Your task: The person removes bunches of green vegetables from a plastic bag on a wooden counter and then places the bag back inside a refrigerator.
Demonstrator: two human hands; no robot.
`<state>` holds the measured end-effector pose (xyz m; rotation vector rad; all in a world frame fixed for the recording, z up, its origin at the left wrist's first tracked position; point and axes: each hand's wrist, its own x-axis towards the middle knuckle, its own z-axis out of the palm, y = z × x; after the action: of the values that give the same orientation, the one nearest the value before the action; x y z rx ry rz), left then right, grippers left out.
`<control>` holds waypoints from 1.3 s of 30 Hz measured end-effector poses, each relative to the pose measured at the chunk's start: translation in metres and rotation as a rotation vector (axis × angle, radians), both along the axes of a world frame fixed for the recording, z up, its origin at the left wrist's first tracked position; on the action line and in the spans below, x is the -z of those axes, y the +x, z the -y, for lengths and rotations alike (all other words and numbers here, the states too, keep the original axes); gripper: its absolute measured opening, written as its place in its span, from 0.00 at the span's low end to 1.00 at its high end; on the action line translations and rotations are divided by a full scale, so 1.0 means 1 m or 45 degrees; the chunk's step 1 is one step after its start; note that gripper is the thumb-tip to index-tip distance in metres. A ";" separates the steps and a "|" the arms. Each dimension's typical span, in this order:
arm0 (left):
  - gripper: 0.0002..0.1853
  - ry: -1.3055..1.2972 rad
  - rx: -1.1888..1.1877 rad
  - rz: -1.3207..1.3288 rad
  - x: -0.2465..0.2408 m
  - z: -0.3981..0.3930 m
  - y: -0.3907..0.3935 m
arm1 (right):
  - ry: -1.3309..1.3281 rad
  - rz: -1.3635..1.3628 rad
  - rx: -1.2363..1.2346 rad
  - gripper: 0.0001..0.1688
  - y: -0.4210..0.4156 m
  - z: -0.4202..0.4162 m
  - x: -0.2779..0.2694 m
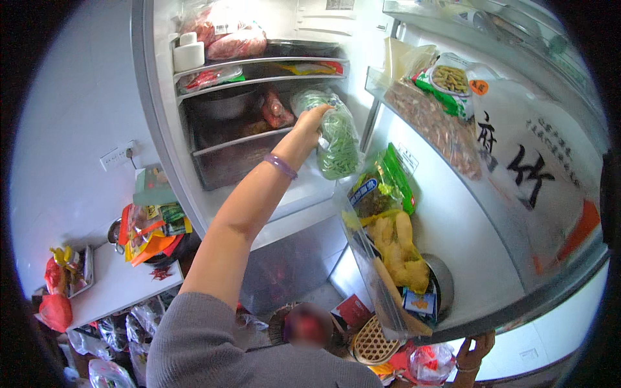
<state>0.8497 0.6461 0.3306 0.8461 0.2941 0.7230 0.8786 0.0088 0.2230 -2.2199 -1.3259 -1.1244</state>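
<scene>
My left hand [313,121], with a purple bangle on its wrist, grips a clear plastic bag of green vegetables [339,145] at the right side of the open refrigerator. Behind the bag, a wrapped piece of red meat [276,110] lies in the lower compartment beside a large round container [223,104]. Far down at the right, my right hand [475,350] is at the lower outer edge of the refrigerator door [485,317], fingers bent; whether it grips the edge is unclear.
Door bins hold a large printed bag [533,160], bagged brown food [432,126] and ginger in yellow netting [398,247]. Bagged meat [237,41] fills the upper shelf. At left, a white table [121,276] bears colorful packets [150,233]. A woven basket [376,342] stands below the door.
</scene>
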 end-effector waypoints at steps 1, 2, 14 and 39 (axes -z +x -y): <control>0.09 0.018 -0.031 -0.033 -0.004 -0.008 0.011 | 0.008 0.000 -0.004 0.09 0.007 -0.001 0.003; 0.08 0.103 -0.070 -0.040 -0.008 -0.018 0.018 | 0.021 0.001 -0.016 0.10 0.013 0.001 0.004; 0.34 1.161 -0.636 -1.294 0.004 -0.182 0.059 | -0.014 -0.064 -0.019 0.19 0.016 -0.017 0.008; 0.14 2.581 -0.549 -0.458 0.022 0.152 -0.182 | 0.063 0.005 -0.111 0.06 -0.094 -0.031 0.016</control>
<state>0.6681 0.4938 0.3086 2.9108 -0.0674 1.1808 0.7844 0.0403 0.2068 -2.1051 -1.3672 -1.1188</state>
